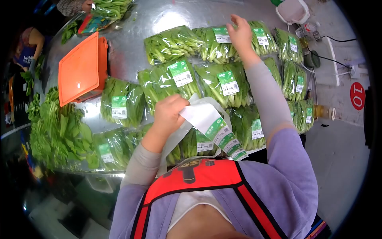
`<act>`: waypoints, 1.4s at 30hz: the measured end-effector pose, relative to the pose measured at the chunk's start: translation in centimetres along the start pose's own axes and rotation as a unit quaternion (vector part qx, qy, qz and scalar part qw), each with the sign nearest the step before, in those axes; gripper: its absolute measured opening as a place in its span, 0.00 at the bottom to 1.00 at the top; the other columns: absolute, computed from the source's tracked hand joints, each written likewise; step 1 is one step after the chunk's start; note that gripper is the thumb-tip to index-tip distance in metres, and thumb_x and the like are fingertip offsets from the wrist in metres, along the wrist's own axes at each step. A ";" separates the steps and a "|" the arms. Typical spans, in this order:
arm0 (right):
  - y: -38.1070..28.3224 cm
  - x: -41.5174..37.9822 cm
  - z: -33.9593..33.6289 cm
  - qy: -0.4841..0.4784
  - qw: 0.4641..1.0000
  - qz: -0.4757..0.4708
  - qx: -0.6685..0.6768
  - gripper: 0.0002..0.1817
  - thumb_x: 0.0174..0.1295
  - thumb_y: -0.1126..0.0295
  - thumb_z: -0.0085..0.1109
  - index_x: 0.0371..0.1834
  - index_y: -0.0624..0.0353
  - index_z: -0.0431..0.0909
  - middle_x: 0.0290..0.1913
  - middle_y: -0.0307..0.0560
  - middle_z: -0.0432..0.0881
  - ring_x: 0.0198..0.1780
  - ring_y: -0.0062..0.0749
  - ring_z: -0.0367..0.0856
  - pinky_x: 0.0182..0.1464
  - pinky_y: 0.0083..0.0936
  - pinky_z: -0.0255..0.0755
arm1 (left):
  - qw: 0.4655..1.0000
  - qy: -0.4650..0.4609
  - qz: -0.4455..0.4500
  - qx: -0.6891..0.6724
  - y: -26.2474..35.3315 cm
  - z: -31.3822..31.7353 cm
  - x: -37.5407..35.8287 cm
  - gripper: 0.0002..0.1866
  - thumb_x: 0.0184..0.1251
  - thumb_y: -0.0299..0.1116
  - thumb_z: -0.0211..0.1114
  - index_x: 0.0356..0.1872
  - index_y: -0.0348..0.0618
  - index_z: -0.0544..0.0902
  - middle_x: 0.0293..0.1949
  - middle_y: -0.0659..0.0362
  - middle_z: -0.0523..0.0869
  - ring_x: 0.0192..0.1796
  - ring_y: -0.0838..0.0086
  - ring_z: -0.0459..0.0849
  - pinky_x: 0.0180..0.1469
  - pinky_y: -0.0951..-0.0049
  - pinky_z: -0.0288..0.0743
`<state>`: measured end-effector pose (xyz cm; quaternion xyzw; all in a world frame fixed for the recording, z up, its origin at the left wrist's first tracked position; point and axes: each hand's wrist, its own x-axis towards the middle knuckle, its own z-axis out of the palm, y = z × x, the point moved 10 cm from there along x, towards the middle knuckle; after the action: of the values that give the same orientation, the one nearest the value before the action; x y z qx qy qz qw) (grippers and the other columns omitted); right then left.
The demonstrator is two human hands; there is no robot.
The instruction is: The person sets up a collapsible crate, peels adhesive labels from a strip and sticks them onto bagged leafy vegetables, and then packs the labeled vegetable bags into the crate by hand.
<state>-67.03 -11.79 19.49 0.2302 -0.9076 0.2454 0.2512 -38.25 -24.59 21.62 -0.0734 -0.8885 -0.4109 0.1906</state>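
Observation:
My left hand point(169, 113) is closed on a strip of green-and-white labels point(223, 134), which hangs down to the right, with pale backing paper around it. Over the back row of packed greens my right hand point(240, 34) reaches out, fingers extended and thumb apart, with nothing visible in it. Close to that hand lies a clear bag of leafy greens point(211, 49) with a label on its upper part. In front of it is another labelled bag point(215, 73). A bag at the back point(171, 44) shows only leaves and stems through its plastic.
An orange crate point(79, 71) stands at the left on the metal table point(123, 44). Loose leafy greens point(59, 131) are heaped in front of it. Another person's hand point(86, 5) is at the far left. Cables and a white tub point(292, 11) lie at the right.

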 end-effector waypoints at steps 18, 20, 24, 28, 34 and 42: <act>-18.5 -18.0 -3.8 -0.417 0.641 0.210 0.609 0.07 0.59 0.69 0.59 0.34 0.63 0.78 0.23 0.30 0.75 0.24 0.09 0.67 0.26 0.13 0.63 | 0.992 0.115 0.059 0.004 1.8 -6.0 1.5 0.12 0.47 0.29 0.68 0.35 0.43 0.80 0.35 0.58 0.83 0.36 0.62 0.81 0.44 0.65 0.70; -18.7 -18.1 -4.2 -0.428 0.644 0.202 0.601 0.08 0.58 0.69 0.60 0.36 0.62 0.78 0.24 0.31 0.76 0.25 0.10 0.68 0.27 0.14 0.64 | 0.988 0.134 0.006 -0.072 1.3 -6.2 1.1 0.11 0.48 0.30 0.68 0.34 0.43 0.80 0.32 0.58 0.82 0.34 0.64 0.80 0.41 0.68 0.71; -19.0 -15.1 -7.3 -0.320 0.790 0.073 0.518 0.11 0.54 0.72 0.63 0.39 0.60 0.76 0.34 0.35 0.77 0.37 0.15 0.72 0.38 0.16 0.65 | 0.981 0.152 -0.040 -0.118 0.3 -6.0 0.1 0.10 0.49 0.29 0.69 0.33 0.43 0.80 0.26 0.60 0.80 0.31 0.69 0.79 0.32 0.76 0.70; -19.9 -13.0 -8.6 -0.259 0.817 0.020 0.515 0.17 0.50 0.68 0.65 0.43 0.59 0.76 0.36 0.41 0.78 0.40 0.29 0.75 0.43 0.24 0.68 | 0.988 0.137 0.000 -0.073 0.9 -6.4 0.1 0.10 0.47 0.30 0.69 0.32 0.43 0.80 0.26 0.59 0.80 0.29 0.69 0.79 0.31 0.74 0.70; -20.4 -13.4 -6.9 -0.337 0.773 0.025 0.536 0.09 0.51 0.71 0.63 0.35 0.61 0.78 0.35 0.42 0.78 0.39 0.29 0.76 0.43 0.24 0.68 | 0.984 0.151 0.094 0.007 2.5 -7.0 0.4 0.11 0.46 0.31 0.69 0.31 0.44 0.77 0.26 0.59 0.81 0.26 0.66 0.78 0.28 0.71 0.70; -20.3 -12.5 -6.6 -0.305 0.790 -0.019 0.532 0.08 0.48 0.76 0.64 0.32 0.62 0.79 0.35 0.45 0.78 0.38 0.30 0.76 0.42 0.24 0.69 | 0.987 0.140 0.081 0.015 0.5 -6.6 0.7 0.12 0.46 0.32 0.69 0.28 0.43 0.74 0.24 0.58 0.79 0.23 0.64 0.77 0.24 0.70 0.68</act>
<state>-44.17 -20.13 24.04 0.4077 -0.6580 0.6020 -0.1960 -36.90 -29.29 26.12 -0.0839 -0.8502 -0.3873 0.3465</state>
